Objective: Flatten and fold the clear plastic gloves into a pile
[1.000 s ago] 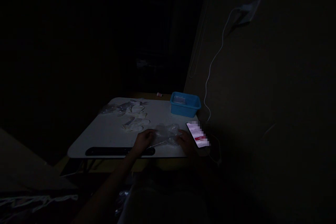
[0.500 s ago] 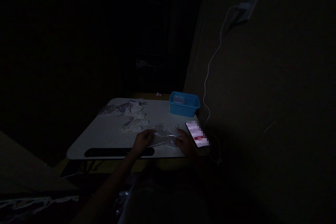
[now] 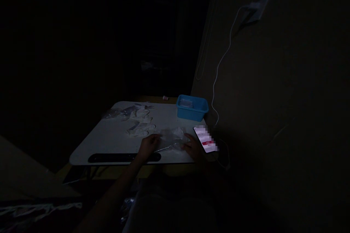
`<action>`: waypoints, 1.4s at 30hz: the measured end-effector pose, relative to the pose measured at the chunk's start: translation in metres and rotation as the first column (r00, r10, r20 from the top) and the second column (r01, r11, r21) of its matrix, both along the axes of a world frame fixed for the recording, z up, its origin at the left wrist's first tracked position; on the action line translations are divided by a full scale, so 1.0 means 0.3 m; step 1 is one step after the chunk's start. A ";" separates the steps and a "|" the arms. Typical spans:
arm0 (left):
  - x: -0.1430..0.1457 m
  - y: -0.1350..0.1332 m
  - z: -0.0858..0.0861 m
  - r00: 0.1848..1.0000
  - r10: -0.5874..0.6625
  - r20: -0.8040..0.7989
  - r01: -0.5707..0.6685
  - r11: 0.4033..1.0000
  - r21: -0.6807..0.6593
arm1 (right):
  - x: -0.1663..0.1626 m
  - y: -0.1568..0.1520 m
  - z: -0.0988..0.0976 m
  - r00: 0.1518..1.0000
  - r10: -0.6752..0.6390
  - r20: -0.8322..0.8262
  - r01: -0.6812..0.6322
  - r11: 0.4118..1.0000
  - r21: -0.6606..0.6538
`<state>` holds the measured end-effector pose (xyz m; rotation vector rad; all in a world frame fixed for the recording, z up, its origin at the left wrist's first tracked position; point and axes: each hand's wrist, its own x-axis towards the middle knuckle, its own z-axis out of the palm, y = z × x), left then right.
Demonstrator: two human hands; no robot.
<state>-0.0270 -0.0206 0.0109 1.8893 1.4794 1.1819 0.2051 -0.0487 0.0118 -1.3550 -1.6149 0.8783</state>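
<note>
The scene is very dark. A crumpled clear plastic bag [image 3: 172, 137] lies on the white table [image 3: 115, 140] near its front edge. My left hand [image 3: 148, 146] rests on the bag's left end with fingers curled on it. My right hand [image 3: 193, 148] grips the bag's right end. White gloves or cloth pieces [image 3: 140, 128] lie just behind the bag, more of them further back [image 3: 136, 111].
A lit phone [image 3: 205, 139] lies at the table's right edge beside my right hand. A blue plastic tub [image 3: 191, 107] stands at the back right. A white cable [image 3: 221, 62] runs down the right wall from a plug. A dark strip [image 3: 123, 157] lines the front edge.
The bag has been drawn together a little between my hands and looks smaller. Both hands stay in nearly the same place on it.
</note>
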 end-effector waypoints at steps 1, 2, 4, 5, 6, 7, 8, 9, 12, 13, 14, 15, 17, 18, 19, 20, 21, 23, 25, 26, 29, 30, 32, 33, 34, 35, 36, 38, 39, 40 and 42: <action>0.000 0.000 0.001 1.000 0.001 0.001 -0.001 1.000 0.004 | 0.002 -0.001 0.004 1.000 0.009 -0.007 -0.009 1.000 -0.016; -0.001 0.001 0.001 1.000 0.000 0.002 0.000 1.000 0.007 | 0.003 -0.001 0.006 1.000 0.019 -0.009 -0.019 0.999 -0.027; 0.000 0.002 0.001 1.000 -0.003 0.007 0.003 1.000 0.008 | 0.007 -0.001 0.005 0.999 0.049 0.003 -0.049 0.998 -0.043; 0.000 0.002 0.000 1.000 -0.001 0.009 0.001 1.000 0.005 | 0.009 0.000 0.002 0.997 0.070 0.010 -0.069 0.997 -0.046; 0.000 0.002 0.000 1.000 0.002 0.009 -0.002 1.000 0.001 | 0.011 0.001 -0.002 0.996 0.091 0.014 -0.090 0.995 -0.049; 0.001 0.001 0.000 1.000 0.004 0.007 -0.004 1.000 -0.004 | 0.013 0.003 -0.005 0.994 0.109 0.014 -0.108 0.993 -0.049; 0.001 0.000 0.001 1.000 0.007 0.008 -0.007 1.000 -0.006 | 0.014 0.005 -0.009 0.993 0.121 0.011 -0.121 0.992 -0.048; 0.002 -0.002 0.002 1.000 0.007 0.008 -0.007 1.000 -0.007 | 0.015 0.006 -0.013 0.992 0.129 0.007 -0.129 0.991 -0.045; 0.002 -0.009 0.010 1.000 -0.008 0.008 0.008 1.000 -0.009 | 0.014 0.008 -0.020 0.991 0.135 -0.006 -0.135 0.990 -0.037; 0.003 -0.010 0.014 1.000 -0.009 0.010 0.009 1.000 -0.009 | 0.013 0.008 -0.021 0.991 0.137 -0.013 -0.137 0.990 -0.038; 0.003 -0.012 0.018 1.000 -0.010 0.010 0.010 1.000 -0.011 | 0.011 0.007 -0.023 0.990 0.140 -0.025 -0.141 0.989 -0.041; 0.003 -0.012 0.021 1.000 -0.008 0.009 0.008 1.000 -0.016 | 0.011 0.005 -0.024 0.988 0.147 -0.038 -0.148 0.988 -0.045; 0.004 -0.012 0.024 1.000 -0.002 0.009 0.003 1.000 -0.023 | 0.011 0.001 -0.026 0.985 0.164 -0.056 -0.167 0.985 -0.051; 0.004 -0.012 0.025 1.000 -0.002 0.007 0.002 1.000 -0.026 | 0.012 0.000 -0.026 0.984 0.171 -0.057 -0.174 0.984 -0.051; 0.004 -0.011 0.024 1.000 -0.004 0.007 0.004 1.000 -0.026 | 0.013 -0.002 -0.027 0.983 0.173 -0.055 -0.176 0.983 -0.049; 0.005 -0.011 0.023 1.000 -0.005 0.009 0.005 1.000 -0.025 | 0.014 -0.003 -0.027 0.984 0.172 -0.051 -0.174 0.984 -0.048; 0.005 -0.010 0.021 1.000 -0.005 0.011 0.005 1.000 -0.024 | 0.016 -0.004 -0.027 0.984 0.170 -0.048 -0.172 0.984 -0.047; 0.005 -0.010 0.017 1.000 -0.004 0.010 0.004 1.000 -0.030 | 0.018 -0.004 -0.027 0.985 0.167 -0.045 -0.169 0.985 -0.042; 0.005 -0.011 0.014 1.000 0.006 0.002 -0.006 0.999 -0.037 | 0.020 -0.003 -0.028 0.985 0.167 -0.032 -0.168 0.986 -0.025; 0.005 -0.012 0.013 1.000 0.012 -0.006 -0.012 0.999 -0.038 | 0.020 -0.002 -0.030 0.986 0.167 -0.024 -0.167 0.986 -0.013; 0.003 -0.012 0.010 0.999 0.021 -0.035 -0.023 0.999 -0.040 | 0.021 0.002 -0.037 0.988 0.152 -0.011 -0.152 0.988 0.000; 0.002 -0.011 0.010 0.999 0.018 -0.043 -0.020 0.999 -0.040 | 0.022 0.003 -0.039 0.989 0.145 -0.013 -0.145 0.989 -0.002; 0.001 -0.009 0.008 0.999 0.009 -0.045 -0.010 0.999 -0.039 | 0.022 0.004 -0.041 0.990 0.139 -0.021 -0.139 0.990 -0.009; 0.000 -0.008 0.007 0.999 0.003 -0.040 -0.004 0.999 -0.037 | 0.022 0.004 -0.041 0.989 0.143 -0.025 -0.144 0.990 -0.012; 0.000 -0.008 0.007 0.999 -0.003 -0.032 0.002 0.999 -0.034 | 0.022 0.003 -0.040 0.988 0.149 -0.029 -0.149 0.989 -0.012; 0.001 -0.009 0.008 1.000 -0.009 -0.022 0.008 0.999 -0.036 | 0.022 0.002 -0.038 0.988 0.154 -0.033 -0.154 0.988 -0.013; 0.002 -0.010 0.009 1.000 -0.017 -0.009 0.016 0.999 -0.042 | 0.021 0.001 -0.037 0.987 0.158 -0.038 -0.158 0.987 -0.013; 0.005 -0.016 0.014 0.999 -0.037 0.027 0.039 0.997 -0.066 | 0.019 0.000 -0.036 0.986 0.157 -0.054 -0.158 0.987 -0.007; 0.007 -0.020 0.017 0.997 -0.050 0.056 0.055 0.995 -0.079 | 0.018 0.001 -0.038 0.986 0.153 -0.063 -0.153 0.988 0.003; 0.009 -0.024 0.020 0.994 -0.064 0.091 0.072 0.993 -0.089 | 0.017 0.002 -0.040 0.986 0.147 -0.073 -0.146 0.989 0.016; 0.011 -0.032 0.024 0.982 -0.090 0.167 0.108 0.989 -0.101 | 0.017 0.005 -0.046 0.988 0.129 -0.089 -0.126 0.991 0.043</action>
